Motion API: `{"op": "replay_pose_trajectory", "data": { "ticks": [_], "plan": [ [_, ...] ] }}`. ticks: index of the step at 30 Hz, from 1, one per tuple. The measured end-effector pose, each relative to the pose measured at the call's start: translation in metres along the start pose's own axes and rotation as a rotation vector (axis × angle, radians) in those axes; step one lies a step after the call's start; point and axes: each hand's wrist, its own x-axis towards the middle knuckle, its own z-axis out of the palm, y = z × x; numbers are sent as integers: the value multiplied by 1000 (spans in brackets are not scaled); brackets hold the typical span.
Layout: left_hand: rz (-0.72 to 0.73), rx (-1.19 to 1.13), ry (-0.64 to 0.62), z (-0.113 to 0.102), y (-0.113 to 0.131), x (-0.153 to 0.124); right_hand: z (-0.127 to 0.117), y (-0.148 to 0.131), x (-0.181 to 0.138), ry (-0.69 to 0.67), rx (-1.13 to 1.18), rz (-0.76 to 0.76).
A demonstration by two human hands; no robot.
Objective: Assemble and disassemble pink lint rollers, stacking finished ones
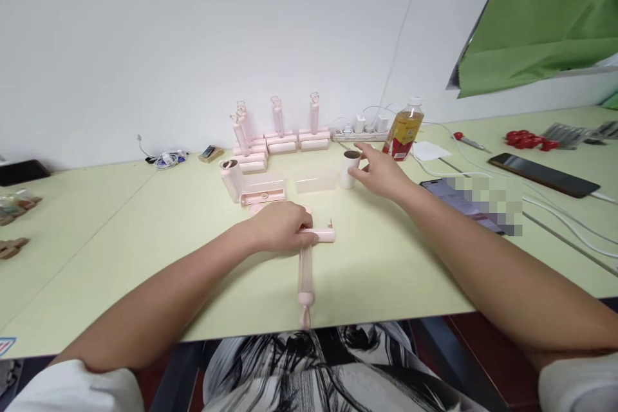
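My left hand [284,226] is closed around a pale pink lint roller handle [306,270], which lies on the table with its grip and loop pointing toward me. From under my fingers the pink roller bar [326,235] sticks out to the right. My right hand [379,170] has its fingers apart at the right side of an upright white lint roll [346,170]; its thumb overlaps the roll's edge. Near my left hand lie an open pink cover [263,196] and clear covers [316,181]. Another roller with a roll [232,180] stands to their left.
Several assembled pink lint rollers [313,116] stand along the wall. A drink bottle [404,129] and a power strip [360,135] are behind my right hand. Phones [543,174], white cables [564,222] and red-handled tools [528,140] lie to the right.
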Motion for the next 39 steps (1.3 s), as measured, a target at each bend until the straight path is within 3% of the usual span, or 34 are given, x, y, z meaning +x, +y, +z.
{"op": "replay_pose_trajectory", "data": {
  "ticks": [4, 9, 14, 17, 23, 26, 29, 32, 35, 39],
  "plan": [
    [13, -14, -9, 1, -1, 0, -10, -5, -2, 94, 5, 31],
    [82, -158, -36, -6, -7, -5, -24, -17, -6, 316, 138, 14],
    [59, -236, 78, -10, -13, -12, -32, -42, -17, 388, 354, 9],
    [32, -262, 202, -7, -16, -16, -27, -64, -32, 210, 444, -32],
    [-175, -378, 549, 2, -20, -20, -5, -97, -65, -586, 545, -51],
    [-231, -566, 667, 3, -20, -20, -1, -97, -69, -706, 566, -85],
    [-224, -1001, 560, 0, -22, -21, -1, -89, -66, -663, 589, -200],
    [-105, -1344, 241, -2, -26, -24, 0, -83, -62, -627, 654, -289],
    [40, -1506, -26, 0, -29, -27, 1, -81, -60, -600, 649, -371],
    [144, -1565, -110, 5, -30, -27, 3, -80, -60, -599, 630, -409]
  ]
}}
